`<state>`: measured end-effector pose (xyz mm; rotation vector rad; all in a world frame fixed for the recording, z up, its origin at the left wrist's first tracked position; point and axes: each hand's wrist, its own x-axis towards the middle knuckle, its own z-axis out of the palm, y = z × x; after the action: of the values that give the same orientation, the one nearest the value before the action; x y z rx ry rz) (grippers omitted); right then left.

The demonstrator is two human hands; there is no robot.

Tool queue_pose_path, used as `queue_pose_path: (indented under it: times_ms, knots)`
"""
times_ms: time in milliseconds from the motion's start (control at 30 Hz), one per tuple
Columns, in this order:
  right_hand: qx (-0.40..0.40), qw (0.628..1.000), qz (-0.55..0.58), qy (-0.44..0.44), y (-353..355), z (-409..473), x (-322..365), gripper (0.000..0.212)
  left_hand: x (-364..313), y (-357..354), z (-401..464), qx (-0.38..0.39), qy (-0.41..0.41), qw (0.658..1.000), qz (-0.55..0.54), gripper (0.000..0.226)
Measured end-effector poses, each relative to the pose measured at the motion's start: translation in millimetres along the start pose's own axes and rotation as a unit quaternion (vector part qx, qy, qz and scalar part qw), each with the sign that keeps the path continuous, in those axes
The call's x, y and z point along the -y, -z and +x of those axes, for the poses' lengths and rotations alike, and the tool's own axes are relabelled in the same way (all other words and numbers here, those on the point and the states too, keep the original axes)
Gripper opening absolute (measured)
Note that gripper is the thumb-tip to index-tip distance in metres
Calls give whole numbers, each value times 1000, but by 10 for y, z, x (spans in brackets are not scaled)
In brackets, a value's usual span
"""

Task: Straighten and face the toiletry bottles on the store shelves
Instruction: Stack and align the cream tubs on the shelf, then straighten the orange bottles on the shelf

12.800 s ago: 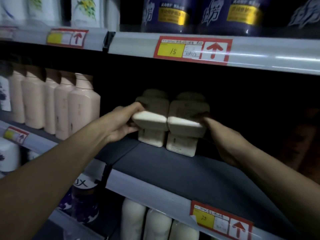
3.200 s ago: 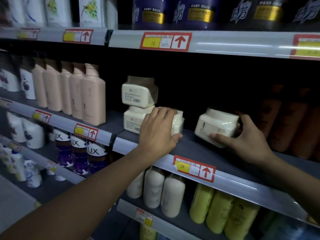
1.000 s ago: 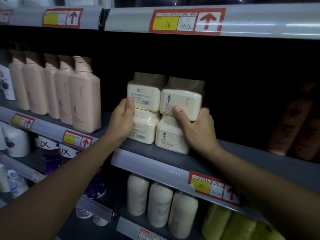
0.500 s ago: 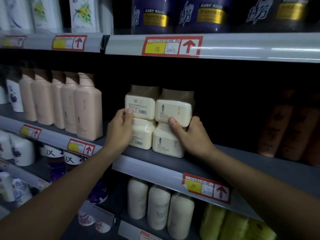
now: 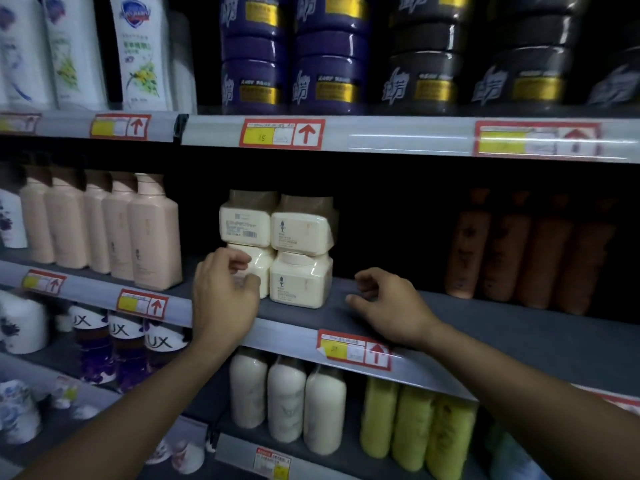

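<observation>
A: Left to right, middle shelf (image 5: 485, 327). Pink bottles (image 5: 152, 230) are standing upright in a tight row, labels forward, near the lip. Reads as already faced.

B: And the cream jars?

A: Cream jars (image 5: 277, 251) are sitting in a two-by-two stack just right of the pink row, well back from the price rail (image 5: 287, 336). Top pair is stacked to use the height, I think. Top-left jar (image 5: 245, 223) is showing its barcode side; the two right-hand jars are showing the logo. So facing is looking unfinished there.

B: Hands?

A: Left hand (image 5: 223, 299) is hovering in front of the bottom-left jar (image 5: 256, 268), fingers half curled, gripping nothing. Whether the fingertips are touching it, can't tell. Right hand (image 5: 391, 306) is hanging over bare shelf just right of the stack, loosely curled, empty, clear of the jars.

B: What's hidden?

A: The left hand is covering most of the bottom-left jar's front, so its facing is unknown. Brown bottles (image 5: 519, 251) at far right are sitting in deep shadow; labels are unreadable. Price tag text is blurring. Rows behind the fronts aren't visible.
</observation>
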<state>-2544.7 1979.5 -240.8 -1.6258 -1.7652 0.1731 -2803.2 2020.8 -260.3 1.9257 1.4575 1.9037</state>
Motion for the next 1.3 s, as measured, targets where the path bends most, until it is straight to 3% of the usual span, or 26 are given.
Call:
queue_pose_path:
  times_ms: [167, 367, 733, 967, 1133, 1200, 1300]
  knots:
    - [-24, 999, -33, -23, 379, -425, -207, 31, -540, -117, -376, 47, -88, 995, -25, 23]
    - [-62, 996, -35, -50, 910, -1008, -476, 33, -1130, -395, -753, 148, -115, 980, -68, 18]
    - [-96, 987, -45, -117, 1615, -1669, -1024, 36, -1791, -1008, -1142, 248, -81, 962, -81, 36]
    - [-118, 984, 7, -130, 1585, -1427, -1231, 41, -1914, -1468, -970, 315, -44, 947, -48, 19]
    - [-125, 983, 18, -135, 1480, -979, -1365, 59, -1938, -1860, -759, 328, -18, 944, -33, 31]
    - [-123, 981, 25, -150, 1480, -792, -1400, 55, -1944, -2038, -654, 335, 11, 942, -29, 39]
    - [-120, 976, 22, -182, 1462, -501, -1467, 27, -1949, -2301, -483, 346, 56, 936, 1, 36]
